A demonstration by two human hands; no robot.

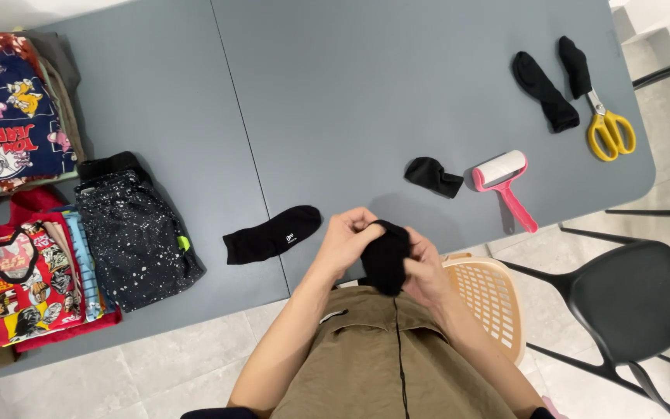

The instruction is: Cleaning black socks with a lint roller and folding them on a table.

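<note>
grey matte table (397,85), a seam running down its middle. on it, left edge: stacks of folded clothes, among them a dark blue cartoon-print garment (5,116), a red comic-print garment (17,283) and black white-speckled shorts (137,233). near the front edge a flat black sock (273,234) lies alone. further right, a small crumpled black sock (433,176) just beside a pink-handled lint roller with a white drum (505,186). far right corner: two long black socks (544,89) side by side, one touching yellow-handled scissors (610,128).

both hands hover over the table's near edge, nothing between them and the camera. left hand (347,240) and right hand (424,268) both have fingers curled and pinching a soft bunched black sock (385,256), held between them above the lap. beige perforated plastic basket (490,299) sits below the right wrist; black moulded plastic chair (630,299) stands to the right.
</note>
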